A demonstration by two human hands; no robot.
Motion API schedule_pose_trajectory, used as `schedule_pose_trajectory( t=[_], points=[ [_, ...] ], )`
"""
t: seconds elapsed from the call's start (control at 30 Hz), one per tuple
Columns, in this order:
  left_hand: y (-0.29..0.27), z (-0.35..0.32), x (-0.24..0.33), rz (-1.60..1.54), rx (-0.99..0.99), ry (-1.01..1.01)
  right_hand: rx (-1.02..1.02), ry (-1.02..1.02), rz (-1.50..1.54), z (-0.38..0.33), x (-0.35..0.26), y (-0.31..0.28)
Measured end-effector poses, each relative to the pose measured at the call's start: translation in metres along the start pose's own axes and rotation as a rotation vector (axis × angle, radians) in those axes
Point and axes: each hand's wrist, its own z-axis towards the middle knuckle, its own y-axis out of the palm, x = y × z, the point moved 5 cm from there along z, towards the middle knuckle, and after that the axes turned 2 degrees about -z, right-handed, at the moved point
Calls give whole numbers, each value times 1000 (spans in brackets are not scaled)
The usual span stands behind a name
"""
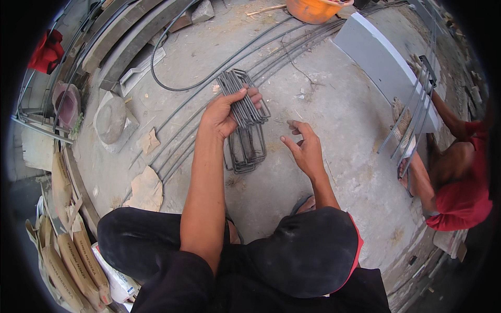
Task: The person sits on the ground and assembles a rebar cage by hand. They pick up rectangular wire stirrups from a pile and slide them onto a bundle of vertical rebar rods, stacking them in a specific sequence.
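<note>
"Holding how many things, your two hands?"

"One bunch for sure. Your left hand (224, 111) is wrapped snugly around a bunch of bent metal loops (246, 115), thumb on top, fingertips on the right side. They are packed too close to count."

"Where is the bunch?"

"In front of you, over the gray floor (344, 138). More loops show just below it, but it's hard to tell if they hang or lie down."

"And your right hand (305, 143)?"

"Your thumb and pointing finger are a bit apart, near the loops but not touching. Whether you pinch a thin wire there, nobody can tell."

"How are your arms?"

"Your left arm (203, 198) reaches straight ahead. Your right arm (324, 190) leans in toward the left."

"What else can you count?"

"Two brown scraps (143, 189), one orange tub (313, 12), one pale board (383, 65) and one other person (459, 182) in red."
</note>
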Motion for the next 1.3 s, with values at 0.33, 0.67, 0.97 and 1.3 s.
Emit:
schedule_pose_trajectory(
  t=[0.33,0.67,0.97,1.3],
  points=[
    [-44,-4,31,-124,162,198,-346,-104,-425,3,-32,125],
    [-6,-1,11,-70,42,87,-389,136,-298,17,15,131],
    [3,-12,36,-80,50,209,-153,273,-33,-13,13,-4],
    [24,-12,6,22,30,113,-253,428,534,-33,13,-36]
  ],
)
